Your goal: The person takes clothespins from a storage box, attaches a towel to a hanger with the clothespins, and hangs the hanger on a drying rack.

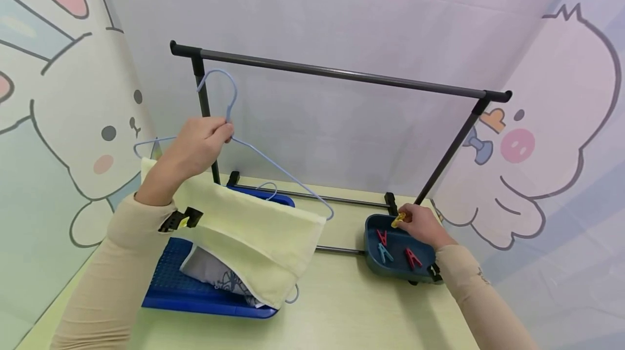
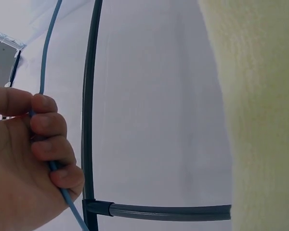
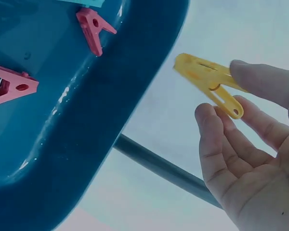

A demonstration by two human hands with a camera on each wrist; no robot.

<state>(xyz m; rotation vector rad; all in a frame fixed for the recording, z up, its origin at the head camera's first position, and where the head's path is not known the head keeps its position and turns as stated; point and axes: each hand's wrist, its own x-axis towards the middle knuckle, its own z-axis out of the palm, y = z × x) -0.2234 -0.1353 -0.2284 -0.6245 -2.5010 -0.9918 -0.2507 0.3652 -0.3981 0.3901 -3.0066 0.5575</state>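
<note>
My left hand [image 1: 197, 144] grips a light blue clothes hanger [image 1: 280, 170] just below its hook, in front of the rack's left post. A pale yellow towel [image 1: 254, 225] hangs over the hanger's lower part; in the left wrist view the towel [image 2: 260, 115] fills the right side. My right hand [image 1: 423, 225] pinches a yellow clothespin [image 3: 202, 72] between thumb and fingers at the rim of a dark teal bin [image 1: 373, 263]. Inside the bin lie two red clothespins [image 1: 413, 258] and a blue clothespin [image 1: 384, 253].
A black clothes rack [image 1: 337, 73] stands across the table [image 1: 332, 312]. Below the towel, a blue basket [image 1: 210, 306] holds grey printed fabric [image 1: 210, 271]. Another hanger's hook [image 1: 267, 186] shows behind the towel. Cartoon-printed curtains [image 1: 561, 122] enclose the sides.
</note>
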